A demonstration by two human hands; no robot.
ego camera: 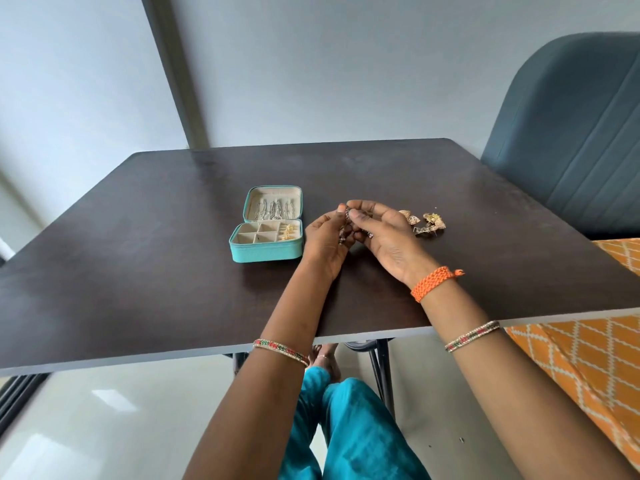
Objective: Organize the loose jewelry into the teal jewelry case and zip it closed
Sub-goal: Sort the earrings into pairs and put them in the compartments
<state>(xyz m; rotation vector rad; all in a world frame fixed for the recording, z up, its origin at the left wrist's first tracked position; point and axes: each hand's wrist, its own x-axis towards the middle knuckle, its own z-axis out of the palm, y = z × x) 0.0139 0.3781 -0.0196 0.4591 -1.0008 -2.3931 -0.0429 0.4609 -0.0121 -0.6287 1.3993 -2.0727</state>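
Observation:
The teal jewelry case [265, 253] lies open on the dark table, its lid flat behind it with silver chains hung inside. Gold earrings sit in the right compartments of the tray. Just right of the case, my left hand [323, 242] and my right hand [382, 237] meet above the table and together pinch a small dark beaded jewelry piece [347, 216]. Part of that piece is hidden between my fingers. Loose gold earrings [424, 223] lie on the table to the right of my right hand.
The dark table [156, 271] has its near edge by my forearms. A blue-grey chair [571, 140] stands at the back right. Orange patterned fabric [581, 358] lies at the right, beyond the table's edge. My legs are under the table.

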